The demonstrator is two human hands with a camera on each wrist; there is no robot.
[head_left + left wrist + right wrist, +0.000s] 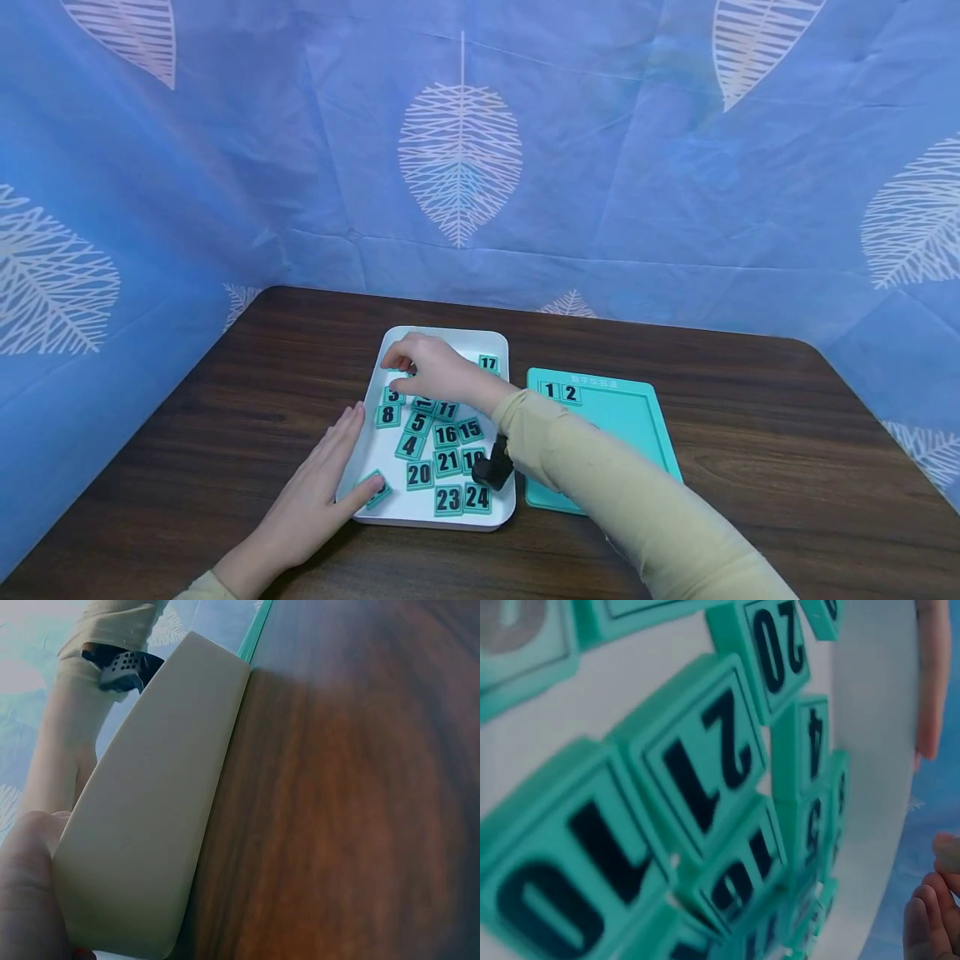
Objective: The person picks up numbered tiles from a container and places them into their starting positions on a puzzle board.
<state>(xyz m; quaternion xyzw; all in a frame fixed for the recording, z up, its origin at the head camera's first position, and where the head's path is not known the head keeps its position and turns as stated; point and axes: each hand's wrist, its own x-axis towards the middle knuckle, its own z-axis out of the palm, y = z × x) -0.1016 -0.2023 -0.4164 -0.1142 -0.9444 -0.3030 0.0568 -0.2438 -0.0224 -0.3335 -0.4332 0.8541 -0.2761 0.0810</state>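
Note:
A shallow white tray (pixel 420 521) holds several teal number tiles, such as the 20 tile (pixel 420 475) and the 21 tile (pixel 694 757). My right hand (pixel 435 367) is over the tray's far left part, fingers bent downward. Its thumb and index finger stand apart, close above the 3 tile (pixel 393 396); the other fingertips are hidden. Along the tray's left side lies my left hand (pixel 318 479), fingers straight against the rim. Its thumb reaches over the edge onto a tile (pixel 380 493) in the near left corner, covering part of the number.
Right of the tray lies a teal puzzle board (pixel 633 433) with the 1 tile (pixel 550 391) and the 2 tile (pixel 572 394) in its top left corner. My right forearm crosses over the board. A blue leaf-print cloth (pixel 585 167) hangs behind the dark wooden table (pixel 750 417).

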